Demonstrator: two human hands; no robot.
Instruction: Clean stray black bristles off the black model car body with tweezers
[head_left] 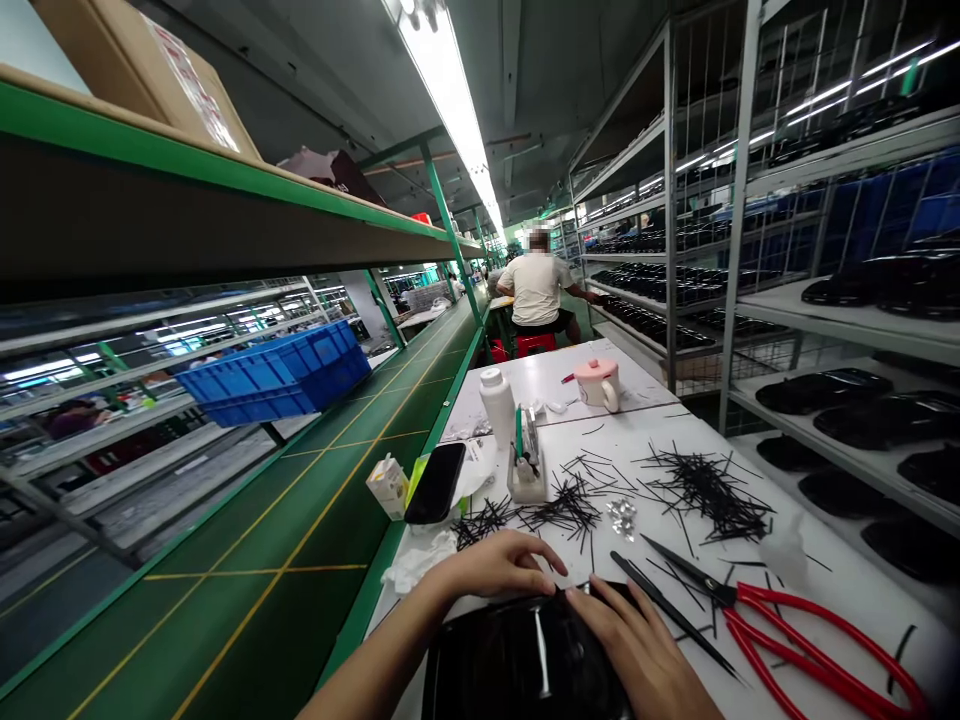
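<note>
A glossy black shell-like part (517,660) lies at the table's near edge, cut off by the bottom of the view. My left hand (502,565) rests at its far edge, thumb and fingers curved toward a small dark spot there. My right hand (626,635) lies over the part's right side, fingers stretched out and thumb tip near my left fingertips. Whether a small piece sits between my left fingertips is too small to tell. Right of my right hand are black tweezers (671,610) and red-handled scissors (795,630). Black strips (709,490) lie scattered beyond.
On the white table (637,430) stand a white bottle (496,400), a pink cup (598,383), a tool holder (527,480) and a phone (436,484). A green conveyor (315,530) runs along the left, racks (735,300) along the right. A seated person (536,290) is ahead.
</note>
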